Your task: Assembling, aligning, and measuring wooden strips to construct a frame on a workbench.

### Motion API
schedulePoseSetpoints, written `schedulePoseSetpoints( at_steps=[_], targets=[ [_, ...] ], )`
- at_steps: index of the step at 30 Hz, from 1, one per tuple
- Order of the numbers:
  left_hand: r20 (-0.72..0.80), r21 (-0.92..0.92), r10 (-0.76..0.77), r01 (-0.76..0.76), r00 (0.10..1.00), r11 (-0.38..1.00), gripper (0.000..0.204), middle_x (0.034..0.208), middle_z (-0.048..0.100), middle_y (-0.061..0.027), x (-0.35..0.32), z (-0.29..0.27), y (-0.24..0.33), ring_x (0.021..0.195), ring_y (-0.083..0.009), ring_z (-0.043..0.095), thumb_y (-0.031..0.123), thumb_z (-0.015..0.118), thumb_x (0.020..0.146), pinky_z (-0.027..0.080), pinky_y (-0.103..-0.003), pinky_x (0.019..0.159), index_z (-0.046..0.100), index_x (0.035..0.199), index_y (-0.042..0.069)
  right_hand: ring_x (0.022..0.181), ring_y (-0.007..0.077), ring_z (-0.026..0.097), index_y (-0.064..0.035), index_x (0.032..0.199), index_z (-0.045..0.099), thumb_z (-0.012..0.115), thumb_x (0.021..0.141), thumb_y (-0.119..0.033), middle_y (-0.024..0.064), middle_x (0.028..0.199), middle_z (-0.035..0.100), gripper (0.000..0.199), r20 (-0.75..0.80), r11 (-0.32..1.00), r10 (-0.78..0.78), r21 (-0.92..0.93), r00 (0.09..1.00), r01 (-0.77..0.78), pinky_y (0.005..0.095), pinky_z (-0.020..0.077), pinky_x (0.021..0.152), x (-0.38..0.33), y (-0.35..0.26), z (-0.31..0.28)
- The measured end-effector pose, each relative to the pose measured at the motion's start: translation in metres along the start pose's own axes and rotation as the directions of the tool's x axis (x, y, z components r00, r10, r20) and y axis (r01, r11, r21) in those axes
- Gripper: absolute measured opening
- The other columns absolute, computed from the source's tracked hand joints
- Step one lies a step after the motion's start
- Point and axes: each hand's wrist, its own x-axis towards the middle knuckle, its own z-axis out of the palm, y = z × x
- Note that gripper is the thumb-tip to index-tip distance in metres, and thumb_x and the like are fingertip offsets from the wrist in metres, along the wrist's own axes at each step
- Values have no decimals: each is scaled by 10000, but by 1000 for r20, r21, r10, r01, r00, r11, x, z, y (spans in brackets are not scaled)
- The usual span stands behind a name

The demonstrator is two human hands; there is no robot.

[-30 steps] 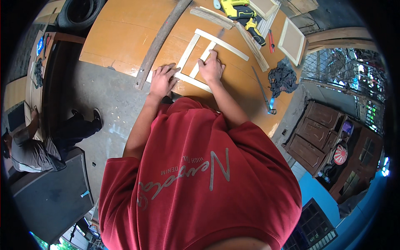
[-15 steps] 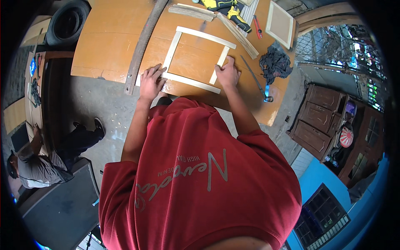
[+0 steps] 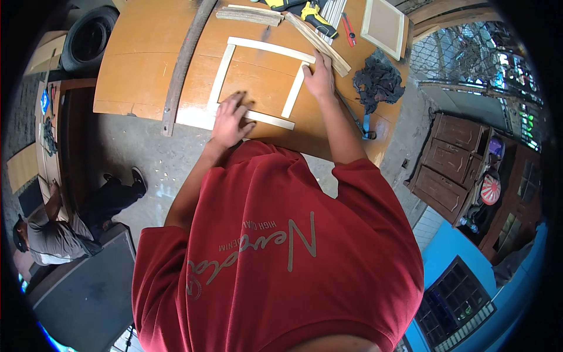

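Four pale wooden strips lie on the orange-brown table in a rectangle: a far strip point(image 3: 270, 48), a left strip point(image 3: 223, 74), a right strip point(image 3: 294, 92) and a near strip point(image 3: 271, 120). My right hand point(image 3: 319, 80) is at the far right corner, thumb on the right strip's upper end and fingers by the far strip's end. Over the near strip's left part, my left hand point(image 3: 230, 123) has its fingers spread and slightly blurred; it hides some of that strip. Whether its fingertips touch the wood cannot be told.
A long dark bar point(image 3: 186, 67) crosses the table at left. Wood pieces point(image 3: 249, 16), a yellow-black power tool point(image 3: 316, 19), a red cutter point(image 3: 349, 29), a framed panel point(image 3: 382, 28), a dark cloth point(image 3: 378, 82) and a blue-handled tool point(image 3: 366, 126) lie around. Another person point(image 3: 56, 234) is far left.
My right hand has slid up the right strip to the far corner. My left hand has moved right along the near strip and spread its fingers. The view has shifted slightly.
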Motion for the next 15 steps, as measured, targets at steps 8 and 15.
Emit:
schedulePoseSetpoints(
  at_steps=[8,15],
  targets=[
    [105,-75,2,6,994,997,544,1555,449,-148,28,56,50,1488,-372,356,264,880,736,316,-489,1216,674,1219,123,1192,388,590,-56,1330,647,736,907,-183,181,1270,592,451,102,993,-116,32,988,113,460,496,1022,21,32,8],
    [43,-77,-79,82,996,994,516,1554,447,-161,23,66,65,1485,-384,356,263,891,719,317,-496,1213,673,1163,116,1111,386,619,-52,1252,696,738,893,-123,176,1179,614,368,159,977,-141,179,977,112,449,512,975,22,40,6]
  ],
)
